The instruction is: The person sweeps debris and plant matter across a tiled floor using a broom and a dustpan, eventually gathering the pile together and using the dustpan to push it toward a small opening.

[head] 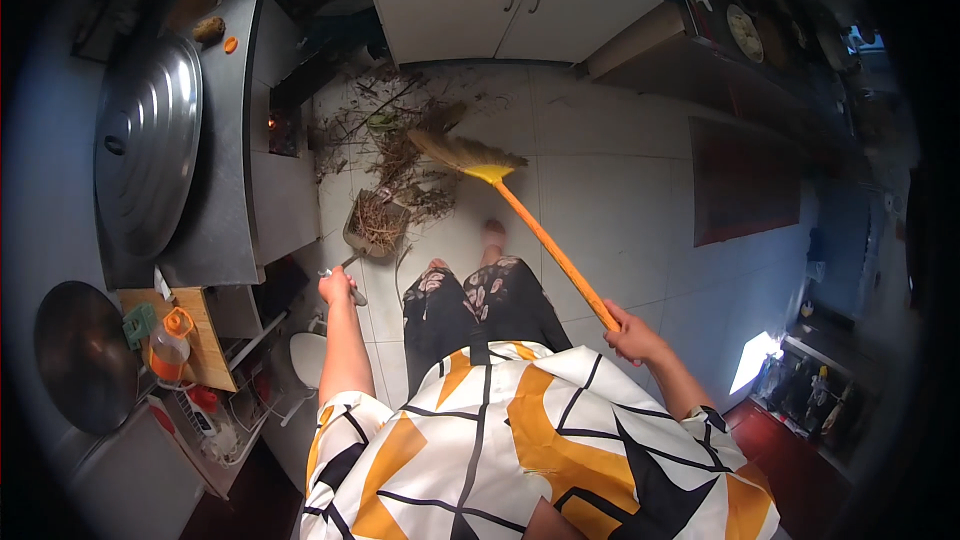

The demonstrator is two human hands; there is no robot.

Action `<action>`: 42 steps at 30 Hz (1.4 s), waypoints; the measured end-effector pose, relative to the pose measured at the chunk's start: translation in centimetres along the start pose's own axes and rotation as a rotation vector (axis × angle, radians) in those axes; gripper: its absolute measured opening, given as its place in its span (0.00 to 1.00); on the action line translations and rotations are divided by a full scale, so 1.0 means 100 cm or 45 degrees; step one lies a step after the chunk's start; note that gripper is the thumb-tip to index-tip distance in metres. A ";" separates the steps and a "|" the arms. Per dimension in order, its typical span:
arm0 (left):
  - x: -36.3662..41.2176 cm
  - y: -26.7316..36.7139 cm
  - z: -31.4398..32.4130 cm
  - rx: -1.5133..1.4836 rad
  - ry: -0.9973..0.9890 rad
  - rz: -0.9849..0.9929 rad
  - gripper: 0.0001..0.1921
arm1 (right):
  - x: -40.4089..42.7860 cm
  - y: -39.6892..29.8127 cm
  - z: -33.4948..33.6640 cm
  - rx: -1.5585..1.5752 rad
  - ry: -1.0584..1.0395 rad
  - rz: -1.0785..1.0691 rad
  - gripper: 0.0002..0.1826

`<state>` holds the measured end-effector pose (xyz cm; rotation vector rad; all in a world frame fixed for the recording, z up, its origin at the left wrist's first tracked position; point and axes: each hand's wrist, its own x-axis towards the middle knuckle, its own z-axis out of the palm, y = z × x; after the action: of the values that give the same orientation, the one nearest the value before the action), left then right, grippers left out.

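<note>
My left hand grips the handle of a dustpan, which holds a heap of dry twigs and straw. My right hand is closed around the upper end of an orange broom handle. At its far end, a yellow collar joins the handle to tan bristles. The bristles are at the right side of a scatter of twigs and dry plant debris on the floor. A green leaf lies among the debris.
On the left, a stove has a glowing fire opening at floor-debris side and a large metal lid on top. White cabinets stand ahead. A wooden board holds an orange-capped bottle. A dark mat is at right.
</note>
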<state>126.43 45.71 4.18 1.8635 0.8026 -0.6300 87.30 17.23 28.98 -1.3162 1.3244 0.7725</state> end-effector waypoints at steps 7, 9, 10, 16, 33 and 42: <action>-0.006 0.000 0.020 0.050 0.039 -0.154 0.06 | 0.026 0.052 -0.059 0.040 0.022 0.018 0.36; -0.010 -0.001 0.030 0.074 0.054 -0.137 0.07 | 0.034 0.050 -0.072 0.032 0.032 0.076 0.36; -0.006 -0.007 0.027 0.083 0.132 -0.118 0.06 | 0.037 0.054 -0.078 0.099 0.023 0.093 0.36; -0.012 -0.002 0.038 0.172 0.151 -0.104 0.06 | 0.047 0.101 -0.118 0.868 0.013 0.141 0.26; -0.016 -0.002 0.048 0.170 0.149 -0.222 0.05 | 0.112 0.105 -0.152 1.672 0.219 0.265 0.08; -0.017 0.007 0.071 0.207 0.137 -0.157 0.03 | 0.162 0.051 -0.199 1.859 0.315 0.297 0.04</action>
<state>125.29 38.54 3.03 2.0206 0.9670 -0.6942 80.60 -5.04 16.94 -0.0648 1.6741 -0.3104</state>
